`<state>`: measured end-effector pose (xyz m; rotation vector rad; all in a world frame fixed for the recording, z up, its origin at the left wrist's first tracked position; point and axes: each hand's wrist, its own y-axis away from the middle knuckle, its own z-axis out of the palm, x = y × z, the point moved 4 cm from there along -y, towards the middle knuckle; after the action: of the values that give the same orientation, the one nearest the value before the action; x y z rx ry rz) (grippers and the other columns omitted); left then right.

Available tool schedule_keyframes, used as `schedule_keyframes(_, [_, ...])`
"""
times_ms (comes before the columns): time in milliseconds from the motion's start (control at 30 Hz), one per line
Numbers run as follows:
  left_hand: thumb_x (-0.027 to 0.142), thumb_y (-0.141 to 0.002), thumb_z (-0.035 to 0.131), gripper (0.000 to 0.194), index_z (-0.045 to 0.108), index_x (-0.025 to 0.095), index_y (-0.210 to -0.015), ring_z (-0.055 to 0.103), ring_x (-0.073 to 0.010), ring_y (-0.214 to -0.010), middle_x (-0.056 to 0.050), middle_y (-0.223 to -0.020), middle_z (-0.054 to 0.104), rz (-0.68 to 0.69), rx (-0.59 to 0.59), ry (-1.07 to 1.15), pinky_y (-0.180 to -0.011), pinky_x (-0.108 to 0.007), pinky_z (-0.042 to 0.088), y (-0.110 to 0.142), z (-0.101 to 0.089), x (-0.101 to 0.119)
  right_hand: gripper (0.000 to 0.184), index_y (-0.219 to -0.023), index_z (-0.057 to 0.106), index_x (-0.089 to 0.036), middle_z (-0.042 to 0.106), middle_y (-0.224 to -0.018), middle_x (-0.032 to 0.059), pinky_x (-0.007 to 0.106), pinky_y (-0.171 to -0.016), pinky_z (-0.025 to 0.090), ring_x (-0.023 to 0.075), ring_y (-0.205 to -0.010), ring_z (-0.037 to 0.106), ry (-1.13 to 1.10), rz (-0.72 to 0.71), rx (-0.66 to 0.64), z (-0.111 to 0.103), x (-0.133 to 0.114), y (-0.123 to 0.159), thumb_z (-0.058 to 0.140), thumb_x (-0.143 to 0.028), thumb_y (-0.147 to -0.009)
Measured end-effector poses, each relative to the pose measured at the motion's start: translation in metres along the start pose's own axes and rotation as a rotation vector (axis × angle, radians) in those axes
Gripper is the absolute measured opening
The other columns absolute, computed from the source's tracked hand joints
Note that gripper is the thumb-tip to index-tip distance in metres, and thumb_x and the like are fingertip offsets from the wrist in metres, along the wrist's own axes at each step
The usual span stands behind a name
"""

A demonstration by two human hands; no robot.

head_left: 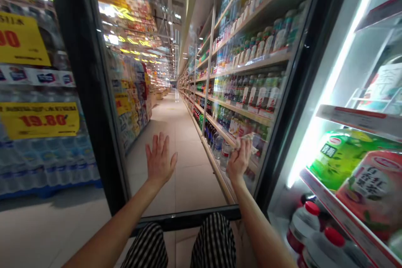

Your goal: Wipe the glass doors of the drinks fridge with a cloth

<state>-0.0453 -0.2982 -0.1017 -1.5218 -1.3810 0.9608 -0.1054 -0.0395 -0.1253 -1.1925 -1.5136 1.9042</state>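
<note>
An open glass door (pixel 194 167) in a black frame (pixel 293 92) stands in front of me. My left hand (pixel 159 159) lies flat against the pane, left of its middle, with the fingers spread and nothing held. Near the right side of the glass, my right hand (pixel 239 160) is closed around a pale, crumpled cloth (pixel 248 141). The cloth looks pressed to the pane, and part of it is hidden behind the fingers. Through the glass I see an aisle floor and shelves of bottles.
To the right, lit fridge shelves hold a green drink bottle (pixel 342 155), a pink drink bottle (pixel 373 188) and red-capped bottles (pixel 303 222). Stacked water packs (pixel 47 163) with a yellow price sign (pixel 40 120) stand left. My knees (pixel 215 238) are close to the door's bottom edge.
</note>
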Motion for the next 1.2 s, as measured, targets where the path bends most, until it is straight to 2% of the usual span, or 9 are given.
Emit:
schedule_keyframes(100, [0.033,-0.085,0.044,0.069,0.008,0.017,-0.143,0.011,-0.0296,-0.137,-0.014,-0.147,0.017,-0.011,-0.009,0.008,-0.107,-0.055,0.014,0.001,0.001,0.000,0.047,-0.132,0.040,-0.018,0.040,-0.139,0.0110,0.049,-0.107,0.028,0.0234,-0.137,0.019,-0.037,-0.309,-0.309,0.016,-0.034,0.020,0.036,-0.013,-0.085])
schedule_keyframes(167, [0.033,-0.085,0.044,0.068,0.010,0.017,-0.142,0.011,-0.0295,-0.137,-0.014,-0.148,0.016,-0.003,-0.021,0.005,-0.107,-0.055,0.014,0.004,0.001,0.000,0.049,-0.133,0.039,-0.021,0.042,-0.138,0.0078,0.048,-0.107,0.029,0.0222,-0.137,0.020,-0.046,-0.410,-0.403,0.017,-0.037,0.027,0.037,-0.012,-0.085])
schedule_keyframes(300, [0.032,-0.085,0.044,0.067,0.012,0.016,-0.142,0.010,-0.0300,-0.137,-0.015,-0.147,0.018,0.009,-0.055,-0.012,-0.107,-0.056,0.014,0.013,0.002,0.003,0.049,-0.136,0.034,-0.016,0.035,-0.141,0.0133,0.055,-0.105,0.028,0.0256,-0.136,0.022,-0.006,-0.037,-0.057,-0.003,0.001,0.008,0.033,-0.015,-0.087])
schedule_keyframes(367, [0.032,-0.085,0.044,0.068,0.012,0.014,-0.142,0.009,-0.0302,-0.137,-0.017,-0.147,0.018,-0.005,-0.068,-0.020,-0.106,-0.057,0.014,0.016,0.003,0.005,0.049,-0.137,0.032,-0.014,0.032,-0.143,0.0150,0.058,-0.105,0.027,0.0267,-0.136,0.020,0.000,0.065,0.015,-0.004,0.003,0.008,0.032,-0.016,-0.087])
schedule_keyframes(567, [0.031,-0.085,0.043,0.067,0.011,0.015,-0.142,0.008,-0.0301,-0.137,-0.016,-0.147,0.016,-0.009,-0.077,-0.005,-0.106,-0.056,0.016,0.021,0.002,0.007,0.050,-0.134,0.038,-0.022,0.045,-0.136,0.0080,0.050,-0.106,0.031,0.0233,-0.136,0.022,-0.095,-0.461,-0.398,0.018,-0.046,0.043,0.036,-0.011,-0.085])
schedule_keyframes(767, [0.030,-0.085,0.044,0.068,0.011,0.015,-0.142,0.009,-0.0301,-0.137,-0.016,-0.147,0.016,0.002,-0.092,-0.016,-0.106,-0.056,0.016,0.026,0.003,0.007,0.051,-0.138,0.029,-0.016,0.029,-0.144,0.0145,0.059,-0.104,0.027,0.0275,-0.136,0.020,-0.009,0.052,-0.006,-0.003,0.002,0.018,0.031,-0.017,-0.087])
schedule_keyframes(967, [0.030,-0.085,0.044,0.066,0.015,0.014,-0.141,0.011,-0.0302,-0.137,-0.017,-0.146,0.020,0.007,-0.104,-0.036,-0.106,-0.056,0.018,0.028,0.003,0.006,0.053,-0.136,0.034,-0.023,0.041,-0.138,0.0084,0.051,-0.106,0.031,0.0243,-0.136,0.022,-0.114,-0.412,-0.412,0.012,-0.038,0.046,0.037,-0.010,-0.084])
schedule_keyframes(1133, [0.029,-0.084,0.045,0.065,0.017,0.014,-0.141,0.010,-0.0302,-0.137,-0.018,-0.145,0.023,0.021,-0.133,-0.034,-0.106,-0.057,0.018,0.039,0.003,0.009,0.052,-0.138,0.028,-0.017,0.029,-0.144,0.0141,0.058,-0.104,0.028,0.0268,-0.136,0.019,0.008,0.025,-0.059,-0.009,0.015,0.034,0.033,-0.013,-0.087])
schedule_keyframes(1200, [0.028,-0.084,0.045,0.066,0.015,0.014,-0.141,0.009,-0.0304,-0.137,-0.018,-0.146,0.021,0.005,-0.135,-0.022,-0.105,-0.057,0.017,0.042,0.005,0.010,0.052,-0.138,0.027,-0.015,0.028,-0.145,0.0153,0.058,-0.104,0.028,0.0272,-0.137,0.017,0.011,0.061,-0.058,-0.007,0.011,0.042,0.034,-0.014,-0.087])
